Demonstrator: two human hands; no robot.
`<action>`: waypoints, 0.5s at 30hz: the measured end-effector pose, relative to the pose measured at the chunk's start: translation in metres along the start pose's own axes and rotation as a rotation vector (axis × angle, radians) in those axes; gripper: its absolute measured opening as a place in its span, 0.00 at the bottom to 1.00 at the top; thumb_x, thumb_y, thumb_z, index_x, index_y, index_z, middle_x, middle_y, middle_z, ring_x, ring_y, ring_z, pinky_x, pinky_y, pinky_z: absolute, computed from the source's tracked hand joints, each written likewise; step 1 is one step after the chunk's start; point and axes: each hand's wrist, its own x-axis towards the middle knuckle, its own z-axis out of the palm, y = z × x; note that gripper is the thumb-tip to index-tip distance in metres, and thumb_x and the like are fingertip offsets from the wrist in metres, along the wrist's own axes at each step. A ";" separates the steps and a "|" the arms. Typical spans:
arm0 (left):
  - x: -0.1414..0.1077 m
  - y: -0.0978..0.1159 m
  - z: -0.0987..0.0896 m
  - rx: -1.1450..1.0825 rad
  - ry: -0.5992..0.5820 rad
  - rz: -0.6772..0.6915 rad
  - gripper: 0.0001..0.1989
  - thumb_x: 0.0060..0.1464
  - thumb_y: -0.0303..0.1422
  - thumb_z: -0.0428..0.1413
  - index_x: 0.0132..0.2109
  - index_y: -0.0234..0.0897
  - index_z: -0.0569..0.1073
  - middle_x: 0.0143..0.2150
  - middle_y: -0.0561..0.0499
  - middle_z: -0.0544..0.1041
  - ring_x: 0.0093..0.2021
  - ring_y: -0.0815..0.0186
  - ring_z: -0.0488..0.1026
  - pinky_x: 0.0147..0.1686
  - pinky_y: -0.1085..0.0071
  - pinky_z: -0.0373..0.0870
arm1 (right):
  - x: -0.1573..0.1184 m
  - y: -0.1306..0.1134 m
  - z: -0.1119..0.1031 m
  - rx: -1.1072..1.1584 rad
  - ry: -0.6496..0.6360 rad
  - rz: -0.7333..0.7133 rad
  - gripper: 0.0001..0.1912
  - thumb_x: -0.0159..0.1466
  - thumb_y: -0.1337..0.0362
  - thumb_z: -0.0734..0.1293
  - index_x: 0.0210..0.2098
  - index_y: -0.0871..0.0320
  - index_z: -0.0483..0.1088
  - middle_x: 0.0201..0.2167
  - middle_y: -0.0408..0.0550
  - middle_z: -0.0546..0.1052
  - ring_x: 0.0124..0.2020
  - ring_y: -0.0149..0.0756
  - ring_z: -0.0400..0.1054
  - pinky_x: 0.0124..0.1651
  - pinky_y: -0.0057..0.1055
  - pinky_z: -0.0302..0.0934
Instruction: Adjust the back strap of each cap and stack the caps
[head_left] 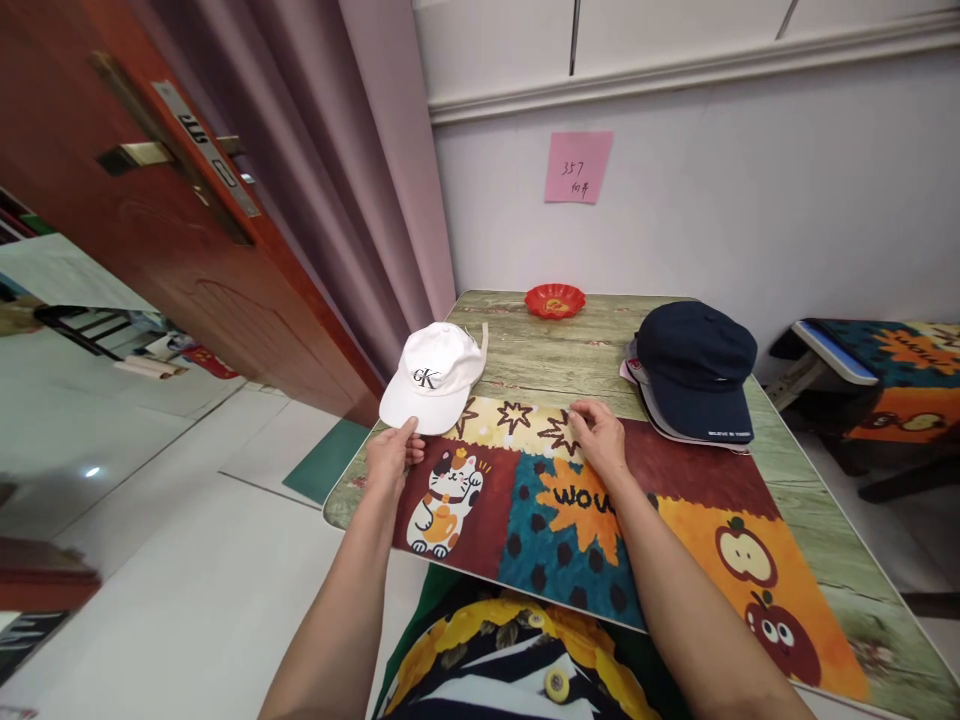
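Note:
A white baseball cap with black "CK" lettering sits at the left side of the table, its brim toward me. My left hand is closed on the brim's front edge, thumb on top and fingers underneath. Over the printed mat, my right hand is at the upper star pattern with loosely bent fingers and nothing visible in them. A dark navy cap lies at the right on top of a stack. Lighter cap edges stick out beneath it.
A red scalloped dish stands at the back of the wood-patterned table. Behind it is a wall with a pink note. A curtain and an open wooden door are at left. Another small table stands right.

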 end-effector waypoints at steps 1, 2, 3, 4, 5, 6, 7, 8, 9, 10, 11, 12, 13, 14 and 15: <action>-0.001 0.003 0.001 -0.033 -0.009 0.019 0.13 0.46 0.35 0.68 0.26 0.32 0.73 0.19 0.48 0.75 0.15 0.70 0.68 0.16 0.76 0.66 | 0.000 0.000 0.000 0.004 -0.001 -0.001 0.13 0.62 0.55 0.64 0.37 0.55 0.77 0.44 0.53 0.80 0.46 0.46 0.74 0.52 0.42 0.66; -0.002 0.007 0.003 -0.077 -0.021 0.035 0.13 0.47 0.35 0.67 0.26 0.32 0.72 0.19 0.49 0.75 0.15 0.70 0.68 0.17 0.76 0.66 | 0.000 0.000 0.000 0.008 -0.002 -0.002 0.13 0.62 0.55 0.64 0.37 0.55 0.77 0.44 0.53 0.80 0.46 0.46 0.74 0.52 0.42 0.66; -0.003 0.012 0.004 -0.128 -0.037 0.045 0.13 0.47 0.35 0.67 0.27 0.32 0.72 0.19 0.50 0.74 0.16 0.70 0.69 0.18 0.76 0.67 | 0.000 0.001 0.000 0.010 -0.003 -0.002 0.13 0.62 0.55 0.64 0.37 0.55 0.77 0.44 0.53 0.80 0.46 0.46 0.74 0.52 0.42 0.66; -0.004 0.016 0.006 -0.182 -0.056 0.050 0.12 0.48 0.34 0.66 0.27 0.33 0.72 0.19 0.50 0.74 0.17 0.70 0.69 0.19 0.75 0.68 | 0.000 0.001 0.000 0.010 -0.002 -0.002 0.13 0.62 0.55 0.64 0.37 0.55 0.77 0.43 0.53 0.80 0.46 0.46 0.74 0.52 0.42 0.66; -0.005 0.021 0.009 -0.234 -0.073 0.050 0.12 0.49 0.34 0.66 0.27 0.33 0.72 0.19 0.51 0.73 0.17 0.70 0.69 0.21 0.75 0.69 | 0.000 0.001 0.001 0.009 0.000 0.000 0.13 0.62 0.55 0.64 0.37 0.55 0.77 0.43 0.53 0.80 0.46 0.46 0.74 0.52 0.43 0.66; -0.006 0.025 0.012 -0.281 -0.084 0.050 0.10 0.49 0.33 0.65 0.28 0.34 0.72 0.20 0.52 0.73 0.18 0.70 0.69 0.22 0.74 0.71 | 0.000 0.001 0.001 0.008 0.002 0.002 0.13 0.62 0.55 0.64 0.37 0.55 0.77 0.43 0.53 0.80 0.46 0.46 0.74 0.52 0.43 0.66; -0.006 0.029 0.015 -0.324 -0.087 0.053 0.08 0.50 0.32 0.64 0.30 0.34 0.73 0.21 0.52 0.74 0.20 0.70 0.70 0.24 0.73 0.72 | 0.000 0.002 0.001 0.007 0.002 0.003 0.13 0.61 0.55 0.64 0.37 0.55 0.77 0.43 0.53 0.80 0.45 0.46 0.74 0.52 0.43 0.66; -0.006 0.033 0.018 -0.366 -0.082 0.059 0.06 0.51 0.30 0.63 0.32 0.34 0.74 0.23 0.52 0.75 0.22 0.69 0.72 0.26 0.72 0.74 | 0.000 0.002 0.001 0.008 0.001 0.004 0.13 0.61 0.55 0.65 0.37 0.55 0.77 0.43 0.53 0.80 0.45 0.46 0.74 0.52 0.43 0.66; -0.006 0.035 0.022 -0.413 -0.069 0.067 0.04 0.51 0.28 0.62 0.33 0.34 0.74 0.25 0.52 0.77 0.24 0.68 0.73 0.29 0.71 0.76 | -0.001 0.002 0.001 0.012 -0.001 0.004 0.13 0.61 0.55 0.65 0.37 0.55 0.77 0.43 0.53 0.80 0.45 0.46 0.74 0.52 0.43 0.66; -0.006 0.038 0.025 -0.461 -0.053 0.072 0.03 0.51 0.25 0.61 0.35 0.34 0.74 0.28 0.51 0.78 0.27 0.68 0.75 0.32 0.70 0.77 | -0.001 0.002 0.001 0.016 -0.002 0.003 0.13 0.61 0.55 0.65 0.37 0.55 0.77 0.43 0.53 0.80 0.45 0.46 0.74 0.51 0.42 0.67; -0.005 0.039 0.029 -0.508 -0.037 0.070 0.05 0.51 0.23 0.60 0.35 0.35 0.74 0.30 0.51 0.80 0.29 0.67 0.76 0.34 0.69 0.78 | -0.001 0.002 0.000 0.020 -0.003 0.004 0.13 0.61 0.55 0.65 0.37 0.55 0.77 0.43 0.53 0.80 0.45 0.46 0.74 0.51 0.42 0.67; -0.005 0.040 0.031 -0.545 -0.028 0.059 0.06 0.50 0.21 0.59 0.35 0.36 0.73 0.32 0.52 0.80 0.31 0.67 0.76 0.36 0.68 0.79 | -0.001 0.002 0.000 0.023 -0.004 0.005 0.13 0.61 0.55 0.65 0.37 0.55 0.77 0.43 0.53 0.80 0.45 0.45 0.74 0.51 0.42 0.67; -0.004 0.041 0.034 -0.570 -0.025 0.038 0.08 0.50 0.20 0.59 0.36 0.36 0.73 0.33 0.52 0.81 0.32 0.67 0.77 0.38 0.68 0.79 | -0.001 0.002 0.000 0.024 -0.004 0.007 0.13 0.61 0.55 0.65 0.37 0.55 0.77 0.44 0.53 0.80 0.45 0.45 0.74 0.51 0.42 0.67; -0.004 0.042 0.035 -0.584 -0.030 0.012 0.10 0.49 0.19 0.58 0.37 0.36 0.73 0.34 0.52 0.81 0.33 0.67 0.77 0.39 0.67 0.79 | -0.001 0.001 0.000 0.023 -0.004 0.009 0.13 0.61 0.55 0.65 0.37 0.55 0.77 0.44 0.53 0.80 0.45 0.45 0.74 0.51 0.42 0.67; -0.004 0.042 0.037 -0.592 -0.044 -0.014 0.11 0.49 0.18 0.58 0.38 0.37 0.74 0.35 0.51 0.82 0.35 0.66 0.78 0.41 0.66 0.79 | -0.001 0.001 0.000 0.021 -0.005 0.011 0.13 0.62 0.55 0.65 0.37 0.55 0.77 0.44 0.53 0.80 0.45 0.46 0.74 0.52 0.43 0.67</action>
